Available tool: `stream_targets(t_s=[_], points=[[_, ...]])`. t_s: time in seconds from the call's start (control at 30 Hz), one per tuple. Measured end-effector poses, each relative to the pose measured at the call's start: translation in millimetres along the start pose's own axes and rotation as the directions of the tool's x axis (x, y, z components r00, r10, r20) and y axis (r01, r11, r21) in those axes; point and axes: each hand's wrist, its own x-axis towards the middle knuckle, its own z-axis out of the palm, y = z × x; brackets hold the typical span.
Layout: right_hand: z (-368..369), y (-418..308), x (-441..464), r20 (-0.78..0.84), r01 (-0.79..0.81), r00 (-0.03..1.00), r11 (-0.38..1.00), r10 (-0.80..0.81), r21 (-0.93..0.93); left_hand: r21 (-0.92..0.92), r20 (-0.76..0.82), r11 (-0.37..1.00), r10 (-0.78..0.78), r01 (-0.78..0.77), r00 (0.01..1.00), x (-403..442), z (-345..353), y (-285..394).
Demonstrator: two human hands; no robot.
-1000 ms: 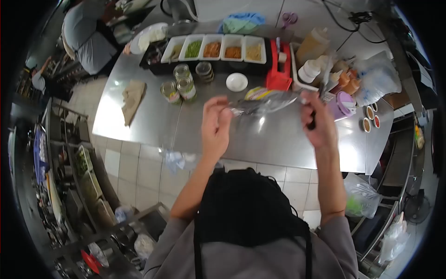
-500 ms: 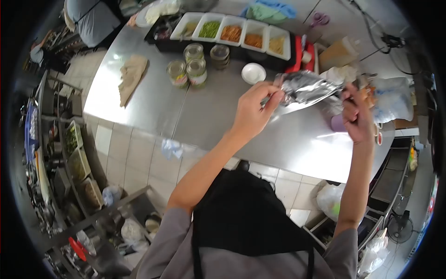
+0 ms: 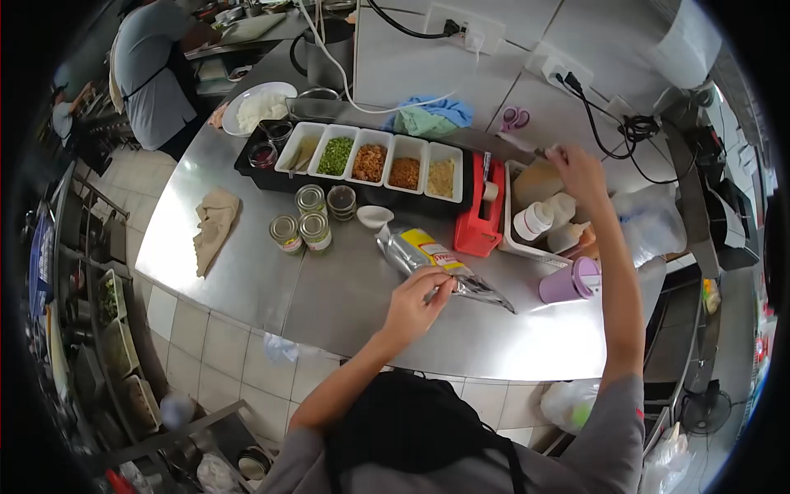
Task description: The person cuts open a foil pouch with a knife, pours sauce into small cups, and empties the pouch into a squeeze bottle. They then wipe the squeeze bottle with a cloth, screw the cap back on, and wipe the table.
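Observation:
My left hand (image 3: 418, 306) pinches the edge of a silver foil packet (image 3: 428, 251) with a yellow label, which lies slanted on the steel table (image 3: 346, 305). At the packet's upper left end is a small white bowl (image 3: 375, 216), tilted. My right hand (image 3: 576, 171) is raised above the back of a white basket (image 3: 512, 239) of bottles, its fingers closed on something I cannot make out. Left of the packet stand several small jars (image 3: 313, 229). A red holder (image 3: 480, 226) is right of the packet.
Behind the jars, a black rack (image 3: 271, 177) holds white tubs of toppings. A purple cup (image 3: 569, 281) stands at the right, a beige cloth (image 3: 216, 226) lies at the left, and a plate of white food (image 3: 262, 107) sits at the back left. A co-worker (image 3: 156, 74) stands beyond.
The foil packet has gone from between both hands down onto the table. My right hand has let go of it and moved up to the back right. The view has shifted.

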Motion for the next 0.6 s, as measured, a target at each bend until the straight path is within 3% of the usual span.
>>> stream_targets(t_s=[0.07, 0.2, 0.3, 0.33, 0.37, 0.47, 0.57, 0.6], points=[[-6, -25, 24, -0.133, 0.049, 0.988, 0.97, -0.083, -0.238, -0.011, -0.027, 0.999, -0.032, 0.032, 0.999, 2, -1, 8], [19, -33, 80, -0.116, 0.315, 0.91, 0.847, -0.397, -0.428, -0.111, -0.063, 0.993, -0.057, 0.05, 0.996, 3, -4, 16], [38, -50, 109, -0.055, 0.426, 0.857, 0.764, -0.512, -0.484, -0.303, -0.14, 0.933, -0.245, 0.194, 0.959, -1, -6, 24], [44, -56, 118, -0.022, 0.458, 0.839, 0.727, -0.543, -0.512, -0.465, -0.14, 0.853, -0.336, 0.237, 0.931, 0, -9, 31], [51, -60, 125, 0.011, 0.487, 0.82, 0.689, -0.572, -0.537, -0.482, -0.144, 0.835, -0.373, 0.264, 0.917, 1, -11, 30], [93, -56, 149, -0.113, 0.595, 0.711, 0.679, -0.695, -0.43, -0.526, -0.161, 0.784, -0.471, 0.329, 0.867, 1, -20, 24], [78, -71, 135, -0.49, 0.599, 0.632, 0.78, -0.6, -0.181, -0.543, -0.193, 0.764, -0.518, 0.349, 0.833, 4, -28, 21], [65, -79, 117, -0.456, 0.526, 0.772, 0.848, -0.443, 0.066, -0.539, -0.207, 0.771, -0.512, 0.34, 0.834, 5, -28, 21]])
